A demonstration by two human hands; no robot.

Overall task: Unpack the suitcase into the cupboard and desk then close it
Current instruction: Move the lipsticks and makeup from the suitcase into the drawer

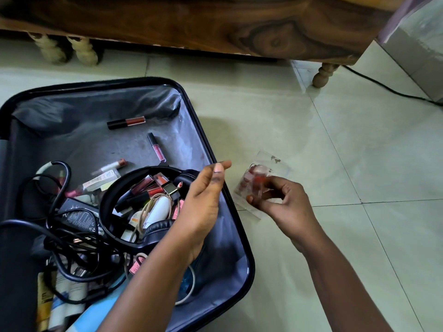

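- The suitcase (223,236) lies open on the floor (359,144), at the left of the view, its grey lining showing and its dark rim running round it.
- Inside, near the person, a heap: black headphones (112,195) arched over a cluster of lip tubes (153,185), a white device (158,209) with a beige cord, a black power adapter (81,216) and tangled black cables (60,238).
- Farther back on the lining, apart from the heap, lie a dark-capped red lip gloss (126,122), a pink gloss (157,147) and a white tube (110,167) with a reddish cap.
- At the near left corner sit some packets and bottles, too crowded to tell apart.
- The left hand (203,200) hovers over the suitcase's right edge, palm turned inward, fingers loosely straight and close together, holding nothing.
- The right hand (285,200) is just right of the suitcase, above the floor; its fingers are curled and pinch a clear pouch (268,168) with red items inside. It is blurred, so the contents cannot be named.
- Beyond the suitcase stands dark wooden furniture (215,22) on turned legs (323,74).
- A black cord (383,86) runs across the floor at the far right, toward a pale box-like object (419,44).
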